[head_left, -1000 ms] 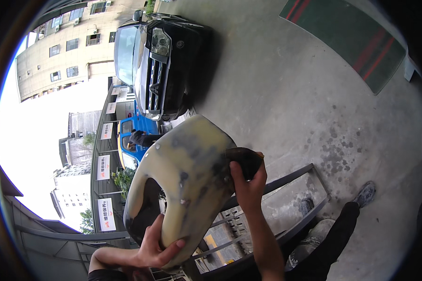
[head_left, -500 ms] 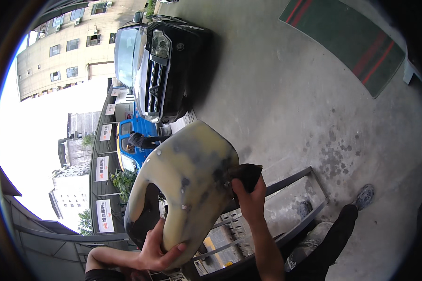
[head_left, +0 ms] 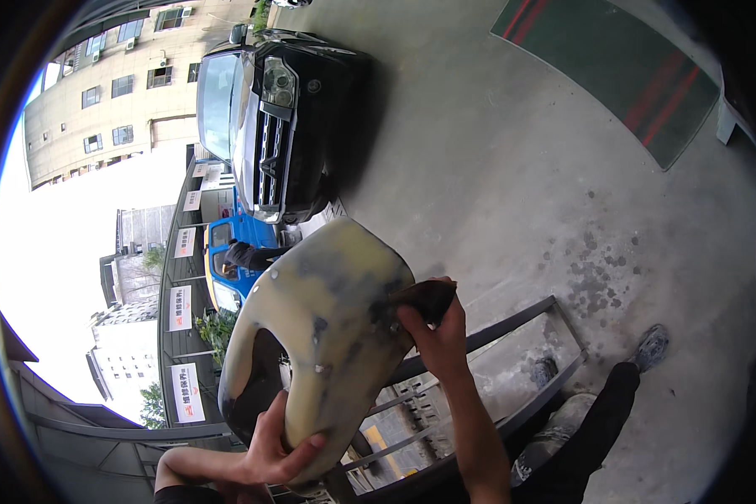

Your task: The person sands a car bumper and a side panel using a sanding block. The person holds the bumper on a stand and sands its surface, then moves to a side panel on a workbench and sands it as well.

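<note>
A pale, dark-smudged moulded panel (head_left: pixel 332 311) lies just left of the right hand's fingers and reaches up and away from the left hand's fingers, its long axis running from that lower grip toward the far end. The left hand (head_left: pixel 277 449) is closed on the near end, thumb across the pale face, the other fingers partly hidden beside the panel's opening. The right hand (head_left: pixel 438 336) is nearer the dark-smudged right edge; its thumb and fingers pinch a folded dark sheet (head_left: pixel 433 294), whose left end appears to lie against that edge. Beyond the right fingers, to their right and below, runs a metal frame (head_left: pixel 512 326); well apart, above them, stand a black car (head_left: pixel 319 118) and, farther right, a green mat (head_left: pixel 613 76) with red stripes.
</note>
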`<state>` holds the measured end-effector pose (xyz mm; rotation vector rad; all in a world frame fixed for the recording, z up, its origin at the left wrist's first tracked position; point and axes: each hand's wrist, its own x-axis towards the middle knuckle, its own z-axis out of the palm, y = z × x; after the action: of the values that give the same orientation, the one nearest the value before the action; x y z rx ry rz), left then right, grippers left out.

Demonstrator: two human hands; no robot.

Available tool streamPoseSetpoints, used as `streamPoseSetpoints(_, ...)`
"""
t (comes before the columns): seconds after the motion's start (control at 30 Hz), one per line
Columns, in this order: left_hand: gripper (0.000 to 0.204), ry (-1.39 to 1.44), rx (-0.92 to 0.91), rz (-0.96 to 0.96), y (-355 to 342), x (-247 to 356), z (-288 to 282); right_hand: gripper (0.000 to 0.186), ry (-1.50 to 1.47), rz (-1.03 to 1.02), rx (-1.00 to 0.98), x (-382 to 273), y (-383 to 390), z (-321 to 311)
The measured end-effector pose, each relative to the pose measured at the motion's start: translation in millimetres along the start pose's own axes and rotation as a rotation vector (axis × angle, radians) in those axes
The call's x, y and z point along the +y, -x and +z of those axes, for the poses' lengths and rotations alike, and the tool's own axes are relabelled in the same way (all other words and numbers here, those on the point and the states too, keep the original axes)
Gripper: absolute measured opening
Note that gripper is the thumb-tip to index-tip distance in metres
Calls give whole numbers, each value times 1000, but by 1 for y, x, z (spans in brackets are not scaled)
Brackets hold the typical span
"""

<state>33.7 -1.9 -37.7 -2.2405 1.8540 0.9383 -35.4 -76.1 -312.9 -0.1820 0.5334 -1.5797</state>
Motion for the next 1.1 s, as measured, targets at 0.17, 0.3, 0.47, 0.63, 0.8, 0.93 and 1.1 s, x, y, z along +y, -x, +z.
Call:
streamPoseSetpoints(0.17,54,-55,-47,18,1,5,-2,37,-6,0,-14,4,7,-4)
streamPoseSetpoints(0.3,55,-32,-40,39,-4,2,-2,40,34,-76,-28,0,-4,-5)
streamPoseSetpoints(0.47,53,-63,-57,21,-4,11,-2,40,5,-6,-42,-1,3,-6)
streamPoseSetpoints(0.63,51,-5,-31,28,-5,-1,-2,42,93,-119,-36,13,0,-10)
streamPoseSetpoints(0.8,48,-30,-43,31,-3,-3,-3,41,60,-98,-61,0,-5,-4)
streamPoseSetpoints(0.93,49,-75,-53,48,-5,-2,-6,38,137,-180,2,8,0,-7)
streamPoseSetpoints(1.1,51,-86,-45,60,-4,3,-3,38,51,-156,-9,-1,-8,2)
